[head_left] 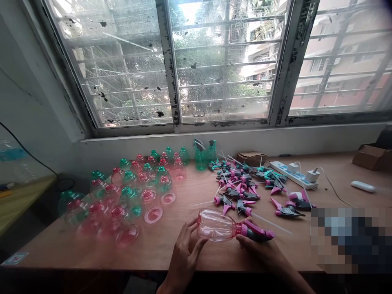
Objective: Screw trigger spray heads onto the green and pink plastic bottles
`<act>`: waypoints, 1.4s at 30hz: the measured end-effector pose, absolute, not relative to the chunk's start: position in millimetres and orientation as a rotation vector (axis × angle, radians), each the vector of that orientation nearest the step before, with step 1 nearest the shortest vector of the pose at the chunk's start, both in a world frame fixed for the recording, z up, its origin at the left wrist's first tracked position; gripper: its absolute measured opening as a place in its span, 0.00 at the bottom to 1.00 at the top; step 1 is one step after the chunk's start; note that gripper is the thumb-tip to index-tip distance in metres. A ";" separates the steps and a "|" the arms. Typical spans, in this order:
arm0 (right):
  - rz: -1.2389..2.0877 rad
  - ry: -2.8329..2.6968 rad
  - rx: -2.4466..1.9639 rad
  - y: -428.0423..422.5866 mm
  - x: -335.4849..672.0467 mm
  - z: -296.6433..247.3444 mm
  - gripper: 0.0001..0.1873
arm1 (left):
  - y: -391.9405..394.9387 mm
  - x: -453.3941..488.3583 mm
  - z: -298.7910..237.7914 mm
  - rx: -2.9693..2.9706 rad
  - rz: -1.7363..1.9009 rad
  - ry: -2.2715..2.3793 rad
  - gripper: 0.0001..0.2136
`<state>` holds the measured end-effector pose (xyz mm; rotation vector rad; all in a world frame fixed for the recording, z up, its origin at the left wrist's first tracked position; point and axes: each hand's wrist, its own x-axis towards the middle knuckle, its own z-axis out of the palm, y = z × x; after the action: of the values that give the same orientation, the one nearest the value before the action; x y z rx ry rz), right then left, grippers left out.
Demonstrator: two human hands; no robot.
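A clear pink spray bottle [216,225] lies sideways in the air above the table's front edge, held between both hands. My left hand [187,247] grips its base, thumb below and fingers behind. At the bottle's neck sits a pink and black trigger sprayer head [257,231]; my right hand [260,249] is closed around it from below, its fingers partly hidden. Beyond the bottle lies a pile of loose sprayer heads [241,188], pink-black and green-black, with thin dip tubes sticking out. To the left stand several open pink and green bottles [148,196] without sprayer heads.
Two green bottles with sprayers [200,158] stand by the wall. At the back right are a power strip [294,175] with plugged-in chargers, a white oblong device [363,186] and a cardboard box [372,157]. A window spans the wall behind the wooden table [183,200].
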<state>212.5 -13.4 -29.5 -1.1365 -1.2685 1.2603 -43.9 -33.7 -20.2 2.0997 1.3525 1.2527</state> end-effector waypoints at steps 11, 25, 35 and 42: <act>1.297 -1.290 -1.099 -12.8 214.7 -28.6 0.16 | -34.3 -44.0 -21.3 2.126 1.237 1.393 0.24; 1.310 -1.319 -1.054 -11.9 215.1 -27.5 0.15 | -32.7 -43.5 -19.8 2.115 1.265 1.343 0.27; 1.307 -1.254 -1.079 -12.1 214.0 -34.3 0.19 | -35.4 -43.5 -20.1 2.129 1.304 1.345 0.23; 1.258 -1.395 -1.053 -11.1 215.4 -25.3 0.12 | -32.6 -43.5 -19.2 2.042 1.286 1.360 0.13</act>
<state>215.4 -11.1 -25.3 -1.0528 -1.3949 1.2580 -43.5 -32.6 -19.2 2.0421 1.3599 1.2863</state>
